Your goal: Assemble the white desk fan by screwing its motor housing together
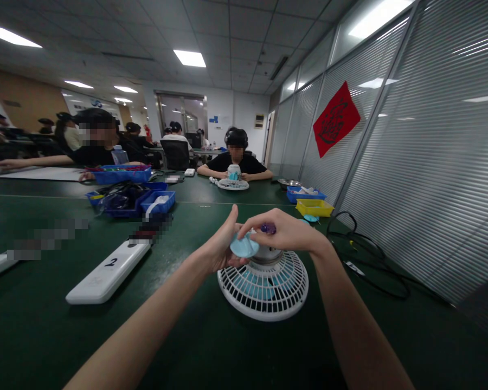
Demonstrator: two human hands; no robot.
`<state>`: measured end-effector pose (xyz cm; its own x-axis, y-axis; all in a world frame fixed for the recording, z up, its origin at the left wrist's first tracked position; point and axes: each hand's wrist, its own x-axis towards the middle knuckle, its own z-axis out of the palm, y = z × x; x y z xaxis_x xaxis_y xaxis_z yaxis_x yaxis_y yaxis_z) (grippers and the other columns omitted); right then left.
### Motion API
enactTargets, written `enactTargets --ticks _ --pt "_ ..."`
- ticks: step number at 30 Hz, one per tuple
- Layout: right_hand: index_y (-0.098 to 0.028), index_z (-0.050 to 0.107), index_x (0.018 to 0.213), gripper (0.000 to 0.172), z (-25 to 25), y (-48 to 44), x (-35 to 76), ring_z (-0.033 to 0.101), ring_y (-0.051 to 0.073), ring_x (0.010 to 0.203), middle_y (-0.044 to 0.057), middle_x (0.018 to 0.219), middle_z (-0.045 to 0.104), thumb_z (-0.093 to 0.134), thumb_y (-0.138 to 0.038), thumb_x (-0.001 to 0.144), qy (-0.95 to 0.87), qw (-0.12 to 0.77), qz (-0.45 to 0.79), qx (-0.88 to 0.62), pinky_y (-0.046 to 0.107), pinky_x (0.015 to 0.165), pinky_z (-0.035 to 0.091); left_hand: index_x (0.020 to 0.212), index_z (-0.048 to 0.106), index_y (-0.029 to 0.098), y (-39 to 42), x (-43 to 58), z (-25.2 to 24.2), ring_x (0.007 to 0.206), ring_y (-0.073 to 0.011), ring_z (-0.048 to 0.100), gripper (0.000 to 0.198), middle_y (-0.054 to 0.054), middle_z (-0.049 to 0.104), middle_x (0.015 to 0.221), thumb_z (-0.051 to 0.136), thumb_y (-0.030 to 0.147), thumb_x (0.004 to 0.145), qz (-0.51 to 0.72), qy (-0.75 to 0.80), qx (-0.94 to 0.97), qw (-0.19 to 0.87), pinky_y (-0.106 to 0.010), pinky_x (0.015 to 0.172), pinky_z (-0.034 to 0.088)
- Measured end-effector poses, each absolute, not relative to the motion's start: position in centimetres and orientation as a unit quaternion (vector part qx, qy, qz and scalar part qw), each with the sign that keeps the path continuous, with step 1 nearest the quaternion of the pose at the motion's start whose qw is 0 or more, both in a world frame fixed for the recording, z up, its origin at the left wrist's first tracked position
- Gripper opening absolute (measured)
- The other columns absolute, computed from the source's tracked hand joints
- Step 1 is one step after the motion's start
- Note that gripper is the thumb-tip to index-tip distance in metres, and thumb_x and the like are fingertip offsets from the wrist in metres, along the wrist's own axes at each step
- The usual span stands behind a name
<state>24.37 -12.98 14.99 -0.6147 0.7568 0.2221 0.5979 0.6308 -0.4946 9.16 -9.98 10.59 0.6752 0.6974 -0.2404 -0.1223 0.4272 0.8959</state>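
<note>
My left hand [223, 244] is closed on a light-blue round plastic cover [244, 246], thumb pointing up. The fingertips of my right hand [287, 230] touch the top of that cover. A purple screwdriver handle [269, 228] is tucked in the right hand; its blade is hidden. Just behind and below both hands, a white fan head [264, 303] lies grille-down on the table, with light-blue blades showing through the bars. Its motor housing [268, 254] is partly hidden by my hands.
On the green table [166, 336], a white device marked 2 [109, 273] lies left. Blue bins [158, 203] with cables stand beyond. A yellow tray [315, 208], blue tray [305, 195] and black cable [374, 260] are right. Opposite, a person [236, 157] sits behind another fan [233, 184].
</note>
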Motion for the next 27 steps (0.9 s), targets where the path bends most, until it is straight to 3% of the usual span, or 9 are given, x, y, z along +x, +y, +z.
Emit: enactTargets --ticks 4,10,14,20,27 --pt "-0.017 0.069 0.094 0.022 15.0 -13.0 24.4 0.056 0.011 0.076 0.001 0.088 0.067 0.056 -0.01 0.078 -0.882 0.203 0.172 -0.389 0.024 0.072 0.04 0.09 0.054 0.013 -9.9 9.1 10.9 0.025 -0.0096 0.043 0.072 0.0 0.048 0.038 0.001 0.063 0.088 0.249 0.312 0.458 0.794 -0.014 0.024 0.022" --pt "-0.018 0.066 0.095 0.019 14.7 -12.5 25.3 0.057 0.013 0.078 0.001 0.087 0.066 0.053 -0.013 0.081 -0.864 0.222 0.143 -0.428 0.025 0.071 0.04 0.109 0.043 0.015 -9.8 9.2 11.1 0.028 -0.0119 0.049 0.062 0.002 0.051 0.045 0.003 0.06 0.09 0.309 0.297 0.441 0.789 -0.017 0.029 0.035" --pt "-0.018 0.066 0.095 0.016 14.9 -12.5 25.9 0.058 0.014 0.077 0.002 0.087 0.066 0.055 -0.018 0.082 -0.847 0.228 0.114 -0.467 0.026 0.069 0.04 0.119 0.037 0.016 -9.7 9.2 11.1 0.033 -0.0129 0.053 0.055 -0.001 0.058 0.054 0.008 0.055 0.093 0.322 0.283 0.451 0.783 -0.019 0.033 0.04" --pt "-0.018 0.066 0.093 0.015 15.1 -12.3 27.8 0.059 0.018 0.083 0.005 0.091 0.069 0.056 -0.021 0.083 -0.765 0.316 0.001 -0.561 0.028 0.072 0.041 0.129 0.035 0.014 -9.4 8.6 11.0 0.04 -0.0125 0.057 0.046 -0.005 0.066 0.063 0.024 0.043 0.096 0.355 0.301 0.474 0.747 -0.021 0.042 0.045" --pt "-0.019 0.068 0.096 0.018 14.4 -11.4 28.6 0.061 0.021 0.086 0.008 0.094 0.07 0.055 -0.021 0.084 -0.751 0.26 -0.026 -0.606 0.03 0.073 0.041 0.133 0.037 0.015 -9.5 8.8 10.5 0.043 -0.0115 0.055 0.043 -0.004 0.067 0.064 0.033 0.031 0.094 0.385 0.33 0.541 0.671 -0.021 0.045 0.045"
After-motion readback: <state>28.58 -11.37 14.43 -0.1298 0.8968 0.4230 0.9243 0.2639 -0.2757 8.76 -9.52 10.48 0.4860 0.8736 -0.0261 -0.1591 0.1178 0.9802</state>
